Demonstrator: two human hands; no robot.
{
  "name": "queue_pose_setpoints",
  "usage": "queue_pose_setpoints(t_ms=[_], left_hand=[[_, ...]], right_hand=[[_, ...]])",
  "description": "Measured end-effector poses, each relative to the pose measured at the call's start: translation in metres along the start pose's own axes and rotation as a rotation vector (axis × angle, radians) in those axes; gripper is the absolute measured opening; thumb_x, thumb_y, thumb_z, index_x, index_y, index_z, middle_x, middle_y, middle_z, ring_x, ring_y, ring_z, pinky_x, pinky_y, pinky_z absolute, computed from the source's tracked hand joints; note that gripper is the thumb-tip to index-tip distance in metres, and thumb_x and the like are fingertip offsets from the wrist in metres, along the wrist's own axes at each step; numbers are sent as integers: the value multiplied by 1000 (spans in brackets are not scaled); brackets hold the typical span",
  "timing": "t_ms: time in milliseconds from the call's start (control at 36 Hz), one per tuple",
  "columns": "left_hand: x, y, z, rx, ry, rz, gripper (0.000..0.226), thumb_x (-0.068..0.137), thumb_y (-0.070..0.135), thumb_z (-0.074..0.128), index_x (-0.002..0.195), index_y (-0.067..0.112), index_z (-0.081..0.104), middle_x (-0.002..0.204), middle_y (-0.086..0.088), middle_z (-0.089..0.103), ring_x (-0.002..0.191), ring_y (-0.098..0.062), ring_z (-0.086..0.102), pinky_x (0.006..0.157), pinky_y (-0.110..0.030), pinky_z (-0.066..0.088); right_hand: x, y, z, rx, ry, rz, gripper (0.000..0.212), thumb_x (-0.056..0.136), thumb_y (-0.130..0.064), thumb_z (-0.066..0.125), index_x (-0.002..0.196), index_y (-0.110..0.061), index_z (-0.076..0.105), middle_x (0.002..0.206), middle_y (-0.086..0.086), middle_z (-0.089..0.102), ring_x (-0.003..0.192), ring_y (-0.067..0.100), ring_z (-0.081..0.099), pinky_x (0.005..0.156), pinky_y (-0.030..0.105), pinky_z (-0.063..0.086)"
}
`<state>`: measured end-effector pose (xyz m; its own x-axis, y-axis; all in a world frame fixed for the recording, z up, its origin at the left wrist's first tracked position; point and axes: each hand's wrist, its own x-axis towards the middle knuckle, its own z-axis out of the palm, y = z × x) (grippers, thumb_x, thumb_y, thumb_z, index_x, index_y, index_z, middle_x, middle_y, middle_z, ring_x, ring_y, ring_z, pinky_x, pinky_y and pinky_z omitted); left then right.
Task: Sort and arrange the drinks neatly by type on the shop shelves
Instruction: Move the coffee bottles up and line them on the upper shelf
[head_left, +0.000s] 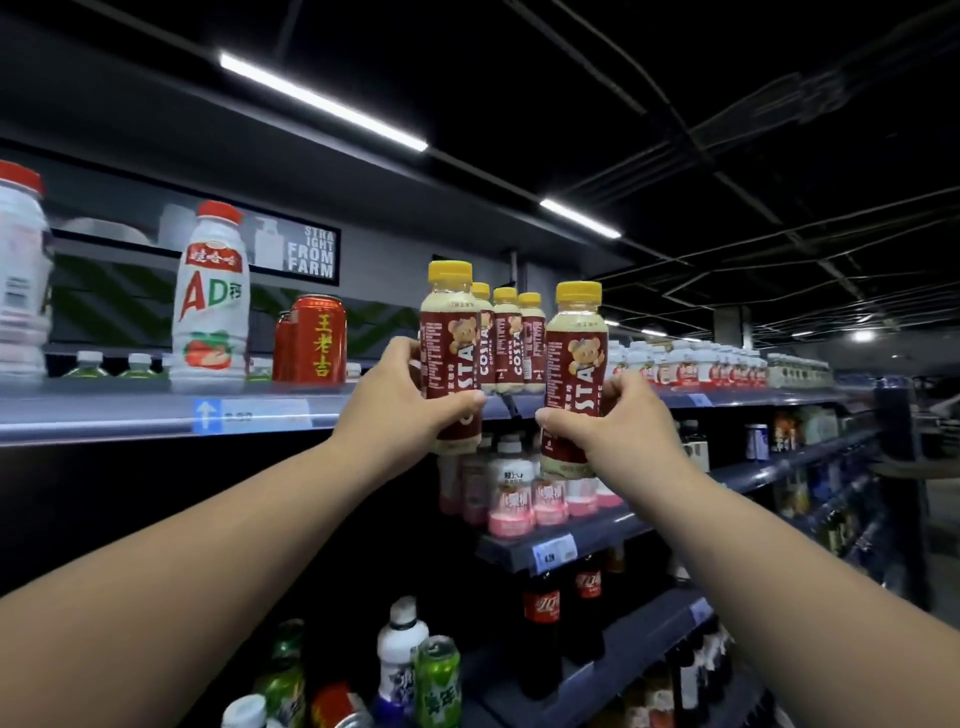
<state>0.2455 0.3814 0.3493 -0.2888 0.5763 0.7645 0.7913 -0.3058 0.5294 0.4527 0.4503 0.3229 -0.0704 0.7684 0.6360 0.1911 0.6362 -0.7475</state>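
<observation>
My left hand (402, 402) grips a Costa coffee bottle (450, 332) with a yellow cap and dark red label, held up in front of the top shelf's edge (156, 415). My right hand (618, 421) grips a second Costa bottle (575, 358) just to the right, at about the same height. Behind and between them, three more Costa bottles (506, 338) stand in a group on the top shelf.
On the top shelf stand a white AD milk bottle (210, 301), red herbal tea cans (317, 340) and, to the right, rows of small white bottles (701, 364). Pink drinks (511, 499) fill the shelf below; cola bottles (543, 618) and mixed cans sit lower.
</observation>
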Motion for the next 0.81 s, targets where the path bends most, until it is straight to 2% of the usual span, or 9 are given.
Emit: queue_pose_setpoints(t_ms=[56,139,250,417,500,556,611,694,806], left_hand=[[14,-1,5,14,10,20,63,72,49,83,114,33,40,107,14,57,98,-10,60,84,-31,49],[34,-2,8,54,33,32,62,72,50,82,114,34,38,105,16,56,100,-10,59,88,-34,50],[58,-8,7,84,40,12,62,76,46,81,119,31,39,97,20,51,96,-8,56,82,-29,44],[86,-15,8,176,110,-37,68,78,41,81,129,24,38,111,10,50,103,-12,50,87,-32,43],[97,-19,9,223,152,-84,71,78,38,82,133,20,39,123,2,56,109,-17,54,93,-36,47],[103,-23,7,265,181,-120,72,78,38,82,134,19,40,128,-2,58,115,-21,57,95,-39,49],[109,-29,5,302,205,-152,67,78,40,81,129,19,43,123,-1,59,109,-19,57,89,-36,49],[115,-37,3,323,250,-192,56,79,42,80,116,23,43,111,4,58,103,-16,57,84,-35,49],[118,-41,2,370,295,-235,54,80,43,79,114,21,43,107,3,58,99,-18,59,79,-34,48]], right_hand=[[15,6,6,22,10,-11,58,70,-39,91,109,-22,51,102,-4,66,85,12,70,72,36,62],[37,13,15,35,22,-38,57,70,-40,90,108,-23,51,102,-5,66,86,12,69,75,37,61],[70,17,31,64,0,-50,58,67,-43,92,103,-24,50,99,-6,67,87,15,69,78,44,61],[109,13,64,147,-51,-122,59,68,-45,90,105,-24,49,99,-8,64,91,14,66,83,44,58],[127,8,80,173,-115,-180,62,68,-47,90,109,-25,48,101,-9,64,91,12,65,84,44,58],[138,2,89,192,-157,-209,65,68,-47,90,112,-25,48,101,-9,64,90,10,65,80,38,57],[148,-3,99,220,-196,-224,65,70,-45,90,114,-23,48,102,-10,62,89,8,63,78,34,55],[160,-5,119,258,-234,-218,69,69,-46,90,117,-22,46,104,-8,61,94,14,64,86,42,58],[171,-5,146,246,-301,-210,66,73,-44,87,115,-22,42,105,-7,59,100,19,64,91,46,56]])
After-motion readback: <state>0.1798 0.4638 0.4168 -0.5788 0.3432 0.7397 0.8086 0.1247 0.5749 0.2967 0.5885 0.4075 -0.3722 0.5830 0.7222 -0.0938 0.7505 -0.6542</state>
